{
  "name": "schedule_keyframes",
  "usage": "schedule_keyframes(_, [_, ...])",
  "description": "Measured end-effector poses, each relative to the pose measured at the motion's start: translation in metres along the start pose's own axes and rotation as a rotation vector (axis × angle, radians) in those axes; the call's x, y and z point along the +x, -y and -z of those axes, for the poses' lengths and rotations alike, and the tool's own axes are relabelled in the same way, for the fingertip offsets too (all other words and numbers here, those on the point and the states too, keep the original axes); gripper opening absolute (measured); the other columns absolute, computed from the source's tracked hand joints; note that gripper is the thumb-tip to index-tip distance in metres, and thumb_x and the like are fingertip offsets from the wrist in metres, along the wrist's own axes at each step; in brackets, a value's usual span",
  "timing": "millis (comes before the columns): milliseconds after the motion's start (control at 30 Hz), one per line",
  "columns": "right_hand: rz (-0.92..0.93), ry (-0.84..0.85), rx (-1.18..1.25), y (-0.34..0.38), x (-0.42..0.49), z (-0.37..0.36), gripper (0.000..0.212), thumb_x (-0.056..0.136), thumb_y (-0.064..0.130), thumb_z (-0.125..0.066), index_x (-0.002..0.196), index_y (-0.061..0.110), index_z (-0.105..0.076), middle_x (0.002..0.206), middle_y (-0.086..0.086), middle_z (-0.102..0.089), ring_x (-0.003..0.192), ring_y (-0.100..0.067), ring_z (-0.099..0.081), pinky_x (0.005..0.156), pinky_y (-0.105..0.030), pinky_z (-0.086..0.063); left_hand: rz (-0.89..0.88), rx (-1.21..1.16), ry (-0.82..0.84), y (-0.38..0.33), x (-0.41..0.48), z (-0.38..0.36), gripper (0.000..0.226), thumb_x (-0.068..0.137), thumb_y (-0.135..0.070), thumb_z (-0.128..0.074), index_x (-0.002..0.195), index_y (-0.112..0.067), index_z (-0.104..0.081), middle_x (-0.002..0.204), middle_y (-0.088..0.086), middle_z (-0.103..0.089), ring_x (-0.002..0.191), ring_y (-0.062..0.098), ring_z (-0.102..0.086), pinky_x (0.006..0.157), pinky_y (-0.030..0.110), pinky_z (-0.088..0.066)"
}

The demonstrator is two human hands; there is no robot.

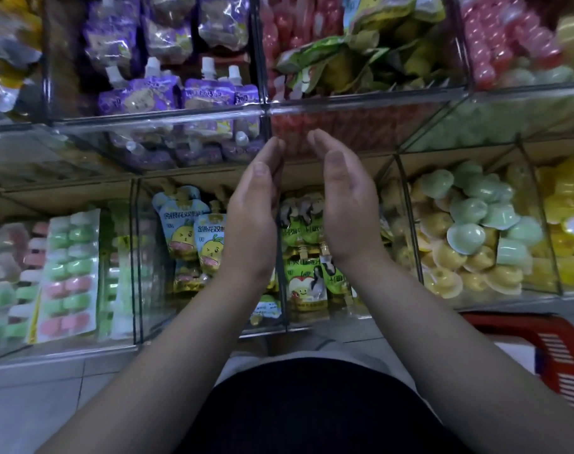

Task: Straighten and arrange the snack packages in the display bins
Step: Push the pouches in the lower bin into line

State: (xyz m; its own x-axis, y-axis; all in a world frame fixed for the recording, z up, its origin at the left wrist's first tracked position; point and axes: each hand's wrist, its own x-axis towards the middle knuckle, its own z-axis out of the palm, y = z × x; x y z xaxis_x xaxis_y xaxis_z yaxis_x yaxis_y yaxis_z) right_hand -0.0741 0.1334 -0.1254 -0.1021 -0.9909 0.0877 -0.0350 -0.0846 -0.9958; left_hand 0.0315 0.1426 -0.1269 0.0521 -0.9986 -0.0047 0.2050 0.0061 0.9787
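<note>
**Both hands raised before the pouch bins**

Head view: holding left hand (252,217) and right hand (347,208) up, palms facing, fingers straight, slightly apart, gripping nothing. Lying beneath them in the clear display bins (137,263): yellow-green snack pouches (306,286). Standing in the bin above: purple pouches (207,93).

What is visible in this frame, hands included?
purple pouches: several, purple, upper bin left of centre
crumpled packets: heap, green-yellow, upper bin right of centre
pink jellies: many, pink, upper right bin
lemon pouches: several, blue-white, lower bin behind left hand
apple pouches: several, green, lower middle bin
jelly cups: many, green and yellow, lower right bin
jelly trays: several, pink-green-white, lower left bin
basket: one, red, floor right
left hand: one, open, empty
right hand: one, open, empty
</note>
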Motion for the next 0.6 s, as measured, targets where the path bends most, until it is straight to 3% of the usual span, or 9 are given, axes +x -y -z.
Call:
schedule_keyframes(167, [-0.053,-0.039,-0.021,-0.015,-0.007,0.017,0.05,0.102,0.037,-0.035,0.14,0.008,-0.049,0.142,-0.002,-0.055,0.131,-0.004,-0.048,0.105,-0.012,-0.037,0.064,0.008,0.006,0.015,-0.001,-0.01,0.046,0.095,-0.043,-0.029,0.135,-0.028,-0.043,0.135,-0.012,-0.053,0.133,0.002,-0.046,0.113,0.023,-0.033])
schedule_keyframes(300, [-0.125,-0.067,-0.018,-0.028,-0.008,0.033,0.046,0.104,0.036,-0.034,0.14,0.012,-0.05,0.141,0.001,-0.055,0.13,-0.002,-0.048,0.104,-0.011,-0.038,0.161,-0.002,0.037,0.028,0.004,-0.021,0.06,0.091,-0.049,-0.028,0.144,-0.024,-0.042,0.134,-0.018,-0.053,0.13,-0.003,-0.046,0.102,0.015,-0.038])
schedule_keyframes(467, [-0.181,-0.124,-0.065,-0.047,-0.002,0.049,0.049,0.102,0.04,-0.035,0.139,0.013,-0.051,0.141,0.003,-0.055,0.13,-0.002,-0.048,0.102,-0.009,-0.038,0.241,0.002,0.077,0.042,0.012,-0.033,0.066,0.091,-0.052,-0.026,0.149,-0.022,-0.037,0.141,-0.016,-0.048,0.134,-0.001,-0.043,0.115,0.025,-0.031])
schedule_keyframes(600, [-0.227,-0.158,-0.067,-0.061,0.007,0.06,0.053,0.097,0.046,-0.034,0.138,0.017,-0.052,0.14,0.005,-0.055,0.129,-0.001,-0.049,0.103,-0.014,-0.04,0.298,0.03,0.074,0.057,0.021,-0.041,0.055,0.105,-0.045,-0.019,0.151,-0.02,-0.035,0.152,-0.009,-0.042,0.136,0.002,-0.04,0.117,0.028,-0.029])
